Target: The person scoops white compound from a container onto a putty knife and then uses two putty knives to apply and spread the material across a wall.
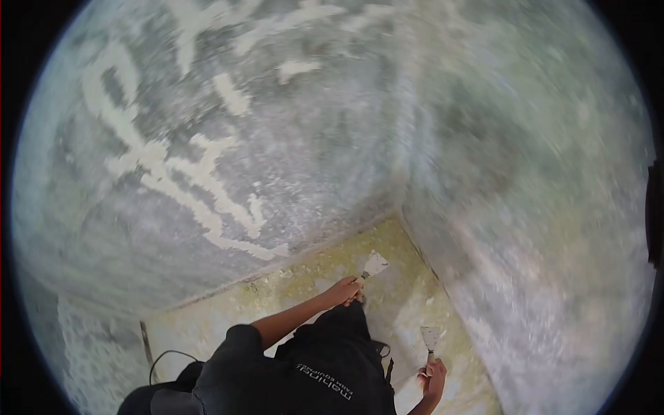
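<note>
My left hand (344, 291) is closed round the handle of a putty knife (375, 264), whose wide blade is smeared with pale filler and points up and to the right. Lower and to the right, my right hand (433, 377) grips a second putty knife (430, 337), its blade upward and also spotted with filler. Both blades are apart from the walls. Pale filler patches (183, 197) run in irregular strokes across the grey wall on the left.
Two grey walls meet at a corner (404, 166). The yellowish, stained floor (270, 290) lies below them, with small pale bits on it. A thin dark cable (168, 353) curves beside my dark clothing at the lower left.
</note>
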Available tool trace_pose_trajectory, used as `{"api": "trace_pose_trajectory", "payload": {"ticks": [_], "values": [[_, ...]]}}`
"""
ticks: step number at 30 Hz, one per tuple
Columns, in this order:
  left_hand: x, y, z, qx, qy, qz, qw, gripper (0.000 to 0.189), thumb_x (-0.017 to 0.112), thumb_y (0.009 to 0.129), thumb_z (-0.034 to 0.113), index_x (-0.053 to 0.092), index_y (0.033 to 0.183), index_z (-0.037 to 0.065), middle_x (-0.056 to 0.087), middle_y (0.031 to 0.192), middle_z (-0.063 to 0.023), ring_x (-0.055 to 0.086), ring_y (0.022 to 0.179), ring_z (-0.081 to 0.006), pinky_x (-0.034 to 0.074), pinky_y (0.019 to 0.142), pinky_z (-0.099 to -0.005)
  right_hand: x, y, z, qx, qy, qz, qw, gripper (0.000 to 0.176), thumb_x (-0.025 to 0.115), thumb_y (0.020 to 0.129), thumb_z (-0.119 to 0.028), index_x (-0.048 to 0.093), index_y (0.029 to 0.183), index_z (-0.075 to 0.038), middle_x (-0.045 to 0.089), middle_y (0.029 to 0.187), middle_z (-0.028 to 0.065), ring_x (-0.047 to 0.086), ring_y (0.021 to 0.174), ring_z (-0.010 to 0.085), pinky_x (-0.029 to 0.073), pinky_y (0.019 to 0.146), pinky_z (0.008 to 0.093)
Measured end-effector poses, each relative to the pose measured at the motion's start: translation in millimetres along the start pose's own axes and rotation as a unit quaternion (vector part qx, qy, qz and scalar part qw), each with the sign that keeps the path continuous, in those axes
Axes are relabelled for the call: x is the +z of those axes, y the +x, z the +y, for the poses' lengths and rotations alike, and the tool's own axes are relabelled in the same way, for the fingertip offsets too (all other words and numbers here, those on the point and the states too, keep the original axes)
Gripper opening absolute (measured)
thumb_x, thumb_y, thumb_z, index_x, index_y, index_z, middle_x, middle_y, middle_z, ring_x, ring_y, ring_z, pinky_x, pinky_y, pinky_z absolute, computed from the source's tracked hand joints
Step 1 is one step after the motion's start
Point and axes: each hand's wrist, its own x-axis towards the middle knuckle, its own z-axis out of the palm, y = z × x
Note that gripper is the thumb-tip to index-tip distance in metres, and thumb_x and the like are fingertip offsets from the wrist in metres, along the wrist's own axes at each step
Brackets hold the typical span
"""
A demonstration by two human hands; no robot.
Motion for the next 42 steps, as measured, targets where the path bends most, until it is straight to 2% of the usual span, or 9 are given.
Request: {"api": "trace_pose_trajectory", "payload": {"ticks": [7, 9, 11, 14, 21, 22, 28, 34, 42], "values": [[-99.3, -90.7, 40.3, 0.063, -0.322, 0.091, 0.940, 0.029, 0.047, 0.098, 0.035, 0.053, 0.103, 0.007, 0.061, 0.082, -0.0076, 0.052, 0.055, -0.0130, 0.042, 0.047, -0.0260, 183.1, 4.5, -64.1, -0.026, -0.079, -0.249, 0.965, 0.009, 0.058, 0.093, -0.014, 0.051, 0.098, -0.011, 0.059, 0.081, 0.0067, 0.058, 0.061, 0.0168, 0.045, 0.049, 0.0295], [-141.3, -88.3, 34.8, 0.138, -0.298, 0.053, 0.943, 0.030, 0.048, 0.098, 0.040, 0.049, 0.098, 0.010, 0.062, 0.085, -0.0081, 0.053, 0.056, -0.0106, 0.041, 0.046, -0.0250, 239.8, 1.0, -67.0, -0.049, -0.063, -0.283, 0.956, 0.016, 0.061, 0.092, -0.013, 0.052, 0.104, -0.007, 0.060, 0.080, 0.0082, 0.056, 0.062, 0.0156, 0.045, 0.049, 0.0287], [-183.7, -89.3, 34.7, 0.172, -0.262, 0.080, 0.946, 0.025, 0.047, 0.097, 0.036, 0.048, 0.096, 0.011, 0.055, 0.077, -0.0044, 0.046, 0.053, -0.0085, 0.036, 0.046, -0.0226, 294.6, 0.1, -61.5, -0.055, -0.063, -0.300, 0.950, 0.021, 0.061, 0.093, -0.012, 0.051, 0.110, -0.007, 0.061, 0.082, 0.0099, 0.054, 0.062, 0.0152, 0.043, 0.049, 0.0292], [-224.5, -109.8, 50.2, 0.167, -0.367, 0.044, 0.914, 0.023, 0.048, 0.097, 0.035, 0.046, 0.096, 0.011, 0.045, 0.069, -0.0002, 0.038, 0.051, -0.0058, 0.030, 0.044, -0.0224, 381.1, -27.9, -68.3, -0.061, -0.062, -0.347, 0.934, 0.023, 0.060, 0.094, -0.013, 0.050, 0.113, -0.006, 0.063, 0.085, 0.0117, 0.058, 0.062, 0.0163, 0.044, 0.050, 0.0281], [-271.5, -171.5, 95.8, 0.150, -0.367, 0.010, 0.918, 0.022, 0.051, 0.096, 0.032, 0.045, 0.099, 0.011, 0.037, 0.062, 0.0037, 0.029, 0.045, -0.0038, 0.022, 0.039, -0.0217, 514.7, -49.2, -87.3, -0.134, -0.108, -0.405, 0.898, 0.025, 0.056, 0.096, -0.013, 0.049, 0.119, -0.008, 0.064, 0.092, 0.0151, 0.064, 0.064, 0.0191, 0.045, 0.047, 0.0251], [-276.6, -175.8, 96.7, 0.145, -0.363, -0.006, 0.920, 0.022, 0.051, 0.096, 0.032, 0.045, 0.099, 0.011, 0.036, 0.061, 0.0039, 0.028, 0.044, -0.0037, 0.021, 0.039, -0.0217, 531.6, -55.7, -88.2, -0.138, -0.099, -0.381, 0.909, 0.027, 0.054, 0.096, -0.010, 0.044, 0.121, -0.011, 0.063, 0.092, 0.0137, 0.057, 0.057, 0.0135, 0.039, 0.043, 0.0226], [-302.8, -180.7, 110.1, 0.114, -0.340, -0.134, 0.924, 0.020, 0.045, 0.102, 0.031, 0.045, 0.100, 0.011, 0.033, 0.063, 0.0052, 0.024, 0.046, -0.0020, 0.019, 0.040, -0.0198, 585.0, -55.7, -95.0, -0.100, -0.107, -0.389, 0.909, 0.022, 0.050, 0.095, -0.007, 0.040, 0.112, -0.018, 0.048, 0.076, 0.0020, 0.025, 0.049, 0.0028, 0.021, 0.039, 0.0187], [-295.9, -161.1, 139.8, 0.099, -0.365, -0.174, 0.909, 0.023, 0.043, 0.104, 0.035, 0.045, 0.100, 0.012, 0.031, 0.064, 0.0062, 0.023, 0.047, -0.0014, 0.020, 0.040, -0.0188, 609.9, -36.7, -97.4, -0.119, -0.052, -0.398, 0.908, 0.023, 0.050, 0.096, -0.007, 0.038, 0.112, -0.018, 0.040, 0.071, -0.0015, 0.025, 0.048, 0.0029, 0.020, 0.039, 0.0189], [-237.5, -115.5, 174.8, 0.136, -0.446, -0.107, 0.878, 0.025, 0.039, 0.104, 0.038, 0.046, 0.101, 0.014, 0.031, 0.062, 0.0059, 0.023, 0.045, -0.0020, 0.020, 0.039, -0.0194, 613.8, 25.9, -131.5, -0.154, -0.052, -0.476, 0.864, 0.025, 0.049, 0.096, -0.007, 0.036, 0.113, -0.020, 0.040, 0.071, -0.0023, 0.026, 0.048, 0.0036, 0.022, 0.040, 0.0198]]}}
